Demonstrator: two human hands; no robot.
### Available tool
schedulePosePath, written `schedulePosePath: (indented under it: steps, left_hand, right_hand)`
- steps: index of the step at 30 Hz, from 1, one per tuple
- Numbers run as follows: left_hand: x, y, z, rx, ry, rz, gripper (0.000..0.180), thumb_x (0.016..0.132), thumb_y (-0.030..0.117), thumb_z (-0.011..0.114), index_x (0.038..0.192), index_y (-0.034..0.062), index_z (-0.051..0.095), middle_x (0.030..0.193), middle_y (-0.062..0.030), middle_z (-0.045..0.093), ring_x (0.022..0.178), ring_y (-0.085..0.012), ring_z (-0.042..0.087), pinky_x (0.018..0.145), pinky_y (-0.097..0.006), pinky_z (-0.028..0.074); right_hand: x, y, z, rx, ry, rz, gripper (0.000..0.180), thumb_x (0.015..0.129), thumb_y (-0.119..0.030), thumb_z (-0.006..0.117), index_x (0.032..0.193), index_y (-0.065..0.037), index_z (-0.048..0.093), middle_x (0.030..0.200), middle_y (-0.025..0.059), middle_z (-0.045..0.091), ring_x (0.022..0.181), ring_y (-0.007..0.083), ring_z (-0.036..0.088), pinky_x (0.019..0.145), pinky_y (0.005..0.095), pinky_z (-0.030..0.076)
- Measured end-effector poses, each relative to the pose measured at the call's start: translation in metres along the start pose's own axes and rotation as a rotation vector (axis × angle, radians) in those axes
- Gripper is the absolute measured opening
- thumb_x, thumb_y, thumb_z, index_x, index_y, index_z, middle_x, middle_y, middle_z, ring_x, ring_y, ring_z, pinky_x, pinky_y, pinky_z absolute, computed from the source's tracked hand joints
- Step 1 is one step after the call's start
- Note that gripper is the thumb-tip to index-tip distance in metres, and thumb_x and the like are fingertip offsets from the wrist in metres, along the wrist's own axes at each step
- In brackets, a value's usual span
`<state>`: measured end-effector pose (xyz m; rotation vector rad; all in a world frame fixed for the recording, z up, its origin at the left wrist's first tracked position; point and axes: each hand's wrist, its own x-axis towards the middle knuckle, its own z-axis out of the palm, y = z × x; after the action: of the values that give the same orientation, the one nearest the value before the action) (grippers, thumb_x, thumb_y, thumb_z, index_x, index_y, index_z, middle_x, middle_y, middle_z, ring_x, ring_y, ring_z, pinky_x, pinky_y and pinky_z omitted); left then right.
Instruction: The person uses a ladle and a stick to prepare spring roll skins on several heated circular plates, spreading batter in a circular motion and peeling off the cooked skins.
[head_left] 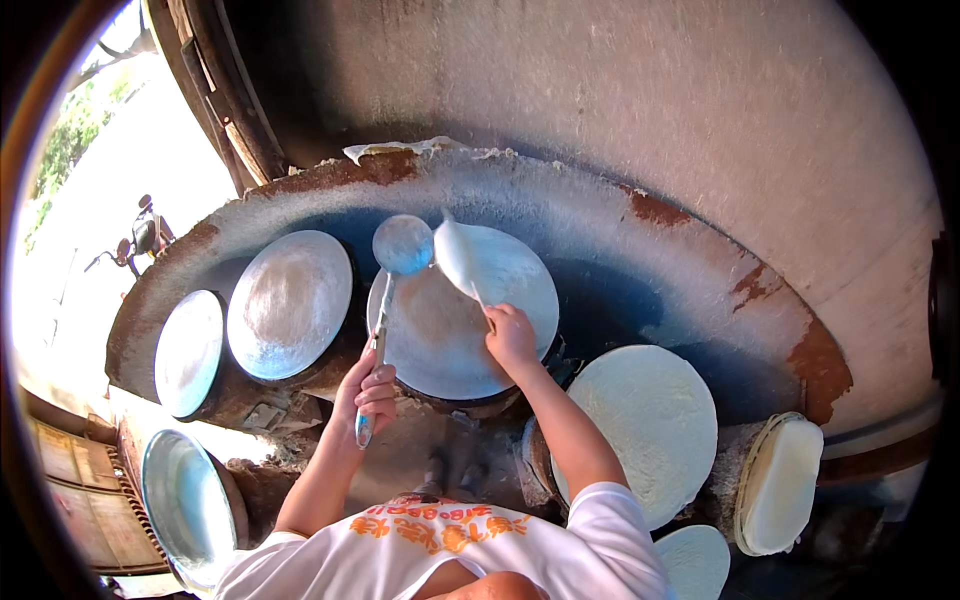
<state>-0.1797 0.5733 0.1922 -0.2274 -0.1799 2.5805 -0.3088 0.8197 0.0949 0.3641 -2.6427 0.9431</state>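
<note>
My left hand (368, 392) is closed around the long handle of a ladle (403, 243), whose round metal bowl is raised over the far left part of a big round griddle (450, 365). In my right hand (512, 338) is the short handle of a paddle-like spreader (455, 258), its oval head white and slightly blurred. That head hangs over the same griddle, close beside the ladle's bowl. Whether the two tools touch, I cannot tell. The griddle's surface is pale and streaked, brownish toward the middle left.
Two more round griddles (290, 305) (189, 353) stand to the left, with a metal basin (185, 510) nearer me. On the right, a pale whitish layer covers a round pan (640, 430). Beyond it sits a white stack (785, 485) on a round rim. A low curved wall (590, 215) runs behind.
</note>
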Motion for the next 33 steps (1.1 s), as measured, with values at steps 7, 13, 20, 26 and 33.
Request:
schedulePosePath:
  steps: [7, 13, 20, 26, 33]
  left_hand:
    - [-0.022, -0.014, 0.043, 0.419, 0.080, 0.241, 0.047, 0.100, 0.022, 0.039, 0.144, 0.0346, 0.027, 0.064, 0.0018, 0.035, 0.041, -0.0037, 0.033, 0.035, -0.018, 0.032]
    - [-0.001, -0.008, 0.035, 0.960, 0.479, 0.500, 0.063, 0.093, 0.011, 0.052, 0.147, 0.0276, 0.023, 0.062, 0.0040, 0.035, 0.042, -0.0037, 0.031, 0.037, -0.019, 0.026]
    - [-0.023, 0.005, 0.047, 1.132, 0.654, 0.536, 0.068, 0.090, 0.006, 0.056, 0.146, 0.0276, 0.025, 0.060, 0.0045, 0.039, 0.041, -0.0042, 0.033, 0.038, -0.020, 0.026]
    - [-0.008, 0.007, 0.032, 1.150, 0.741, 0.555, 0.066, 0.090, 0.005, 0.055, 0.146, 0.0262, 0.026, 0.060, 0.0041, 0.038, 0.043, -0.0056, 0.031, 0.040, -0.024, 0.026]
    - [-0.025, 0.016, 0.028, 1.255, 0.784, 0.483, 0.066, 0.091, 0.006, 0.054, 0.147, 0.0239, 0.023, 0.056, 0.0038, 0.035, 0.042, -0.0061, 0.031, 0.039, -0.023, 0.030]
  right_hand:
    - [-0.011, 0.028, -0.065, 0.119, -0.137, -0.067, 0.036, 0.065, 0.000, 0.062, 0.099, -0.008, 0.069, 0.102, 0.0088, 0.064, 0.095, 0.0310, 0.057, 0.087, 0.0367, 0.047]
    - [0.031, 0.034, -0.013, 0.144, -0.170, -0.154, 0.034, 0.066, -0.001, 0.061, 0.099, -0.008, 0.069, 0.102, 0.0080, 0.065, 0.099, 0.0296, 0.057, 0.087, 0.0378, 0.046]
    - [0.025, 0.053, -0.047, 0.264, -0.404, -0.324, 0.035, 0.065, -0.002, 0.061, 0.099, -0.007, 0.069, 0.103, 0.0092, 0.066, 0.100, 0.0290, 0.058, 0.088, 0.0386, 0.045]
    - [0.046, 0.035, -0.015, 0.288, -0.382, -0.306, 0.037, 0.065, -0.004, 0.060, 0.100, -0.008, 0.069, 0.101, 0.0093, 0.066, 0.100, 0.0294, 0.058, 0.092, 0.0376, 0.044]
    - [0.047, 0.065, -0.051, 0.461, -0.521, -0.143, 0.033, 0.065, -0.005, 0.063, 0.097, -0.005, 0.069, 0.098, 0.0108, 0.067, 0.082, 0.0253, 0.063, 0.075, 0.0328, 0.049]
